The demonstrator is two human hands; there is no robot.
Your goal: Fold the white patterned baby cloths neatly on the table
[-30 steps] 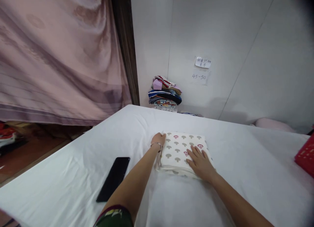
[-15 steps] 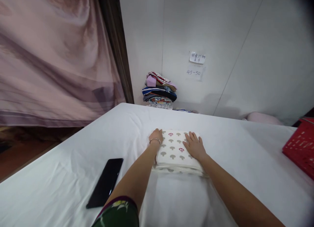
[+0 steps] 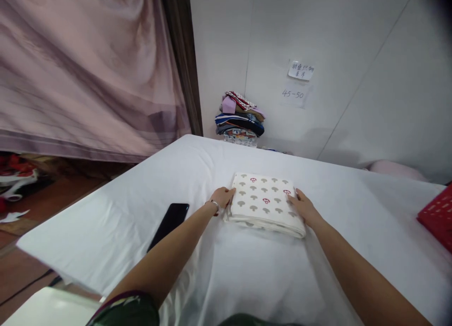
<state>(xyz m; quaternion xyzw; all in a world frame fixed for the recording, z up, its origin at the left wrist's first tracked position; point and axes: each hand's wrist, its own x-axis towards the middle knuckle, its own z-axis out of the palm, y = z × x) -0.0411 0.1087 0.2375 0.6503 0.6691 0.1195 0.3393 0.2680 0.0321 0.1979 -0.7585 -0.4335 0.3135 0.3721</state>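
A folded white cloth (image 3: 261,202) printed with grey and a few red mushrooms lies flat on the white-covered table. My left hand (image 3: 221,197), with a bracelet at the wrist, grips the cloth's left edge, its thumb side on the fabric and the other fingers partly hidden. At the opposite edge, my right hand (image 3: 304,206) has its thumb on top and the rest of the fingers curled along the side. Several layers show along the cloth's near edge.
A black phone (image 3: 170,222) lies left of my left forearm. Beyond the table's far edge stands a pile of folded fabrics (image 3: 240,119). A red basket (image 3: 438,218) is at the right, a pink curtain (image 3: 88,72) at the left, and handwritten notes (image 3: 301,71) hang on the wall.
My right hand has slid from lying spread on top of the cloth to its right edge. My left hand has moved nearer along the left edge. The view has shifted slightly.
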